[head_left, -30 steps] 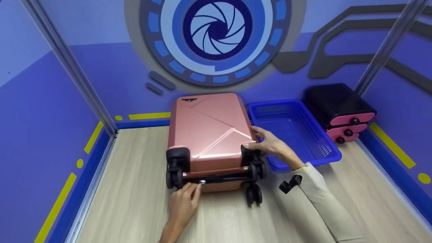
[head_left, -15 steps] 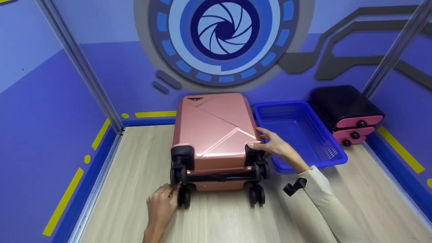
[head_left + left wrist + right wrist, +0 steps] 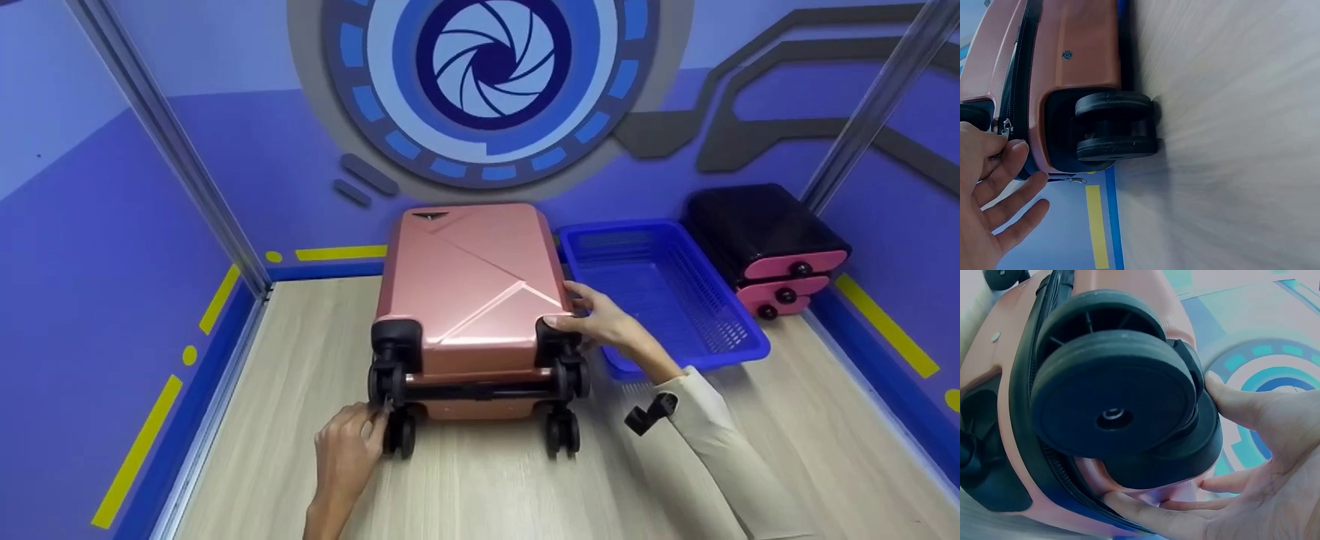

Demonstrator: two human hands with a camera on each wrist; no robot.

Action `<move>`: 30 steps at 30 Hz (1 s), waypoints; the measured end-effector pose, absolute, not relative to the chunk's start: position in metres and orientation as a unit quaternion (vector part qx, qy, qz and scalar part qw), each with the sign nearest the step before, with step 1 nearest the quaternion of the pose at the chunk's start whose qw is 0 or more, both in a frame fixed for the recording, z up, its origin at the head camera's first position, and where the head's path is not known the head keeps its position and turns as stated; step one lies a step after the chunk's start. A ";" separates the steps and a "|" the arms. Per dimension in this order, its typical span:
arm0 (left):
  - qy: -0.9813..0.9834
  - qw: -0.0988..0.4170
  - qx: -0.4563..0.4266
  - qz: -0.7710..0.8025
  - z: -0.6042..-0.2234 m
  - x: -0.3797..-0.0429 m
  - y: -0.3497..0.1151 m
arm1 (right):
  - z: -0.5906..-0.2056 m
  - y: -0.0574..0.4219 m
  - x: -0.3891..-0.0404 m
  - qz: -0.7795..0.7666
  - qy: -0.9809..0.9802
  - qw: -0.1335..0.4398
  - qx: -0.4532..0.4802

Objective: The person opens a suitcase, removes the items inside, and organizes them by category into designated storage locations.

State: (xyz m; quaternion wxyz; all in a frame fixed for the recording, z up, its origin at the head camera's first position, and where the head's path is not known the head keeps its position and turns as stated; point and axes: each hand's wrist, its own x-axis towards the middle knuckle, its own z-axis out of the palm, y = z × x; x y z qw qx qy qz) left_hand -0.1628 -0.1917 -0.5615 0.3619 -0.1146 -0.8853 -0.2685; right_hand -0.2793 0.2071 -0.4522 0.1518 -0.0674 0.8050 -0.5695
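A pink hard-shell suitcase [image 3: 480, 277] lies flat, its wheeled end toward me. At its near left corner, my left hand [image 3: 345, 446] pinches a small metal zipper pull [image 3: 1006, 129] between thumb and index finger, while the other fingers spread loosely. The zipper [image 3: 1010, 93] runs in a black band between the two shells, next to a black double wheel [image 3: 1114, 126]. My right hand [image 3: 607, 324] grips the near right corner. Its thumb [image 3: 1235, 402] lies on the black wheel housing [image 3: 1185, 458], and its fingers reach along the suitcase's side near the zipper band.
Right of the suitcase stands a blue plastic basket [image 3: 750, 352]. Beyond it, against the right wall, is a black box with pink drawer fronts and black knobs [image 3: 769, 232]. Printed blue panels [image 3: 247, 150] with metal posts enclose the wood-look surface [image 3: 315, 337].
My left hand has moved left along the wheeled end, from near its middle to the left corner, with the zipper pull. My right hand keeps its grip on the right corner.
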 end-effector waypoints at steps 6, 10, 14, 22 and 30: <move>-0.881 0.339 -0.113 -0.311 -0.554 -0.161 -0.192 | -0.455 0.211 -0.275 -0.579 0.801 0.134 -0.069; -0.879 0.331 -0.117 -0.322 -0.552 -0.169 -0.190 | -0.453 0.214 -0.275 -0.573 0.808 0.119 -0.067; -0.876 0.337 -0.123 -0.323 -0.558 -0.179 -0.185 | -0.453 0.216 -0.274 -0.578 0.806 0.113 -0.057; -0.859 0.388 -0.034 -0.332 -0.542 -0.150 -0.167 | -0.459 0.212 -0.270 -0.589 0.796 0.128 -0.062; -0.814 0.477 -0.213 -0.255 -0.510 -0.139 -0.120 | -0.463 0.227 -0.270 -0.647 0.741 0.175 -0.055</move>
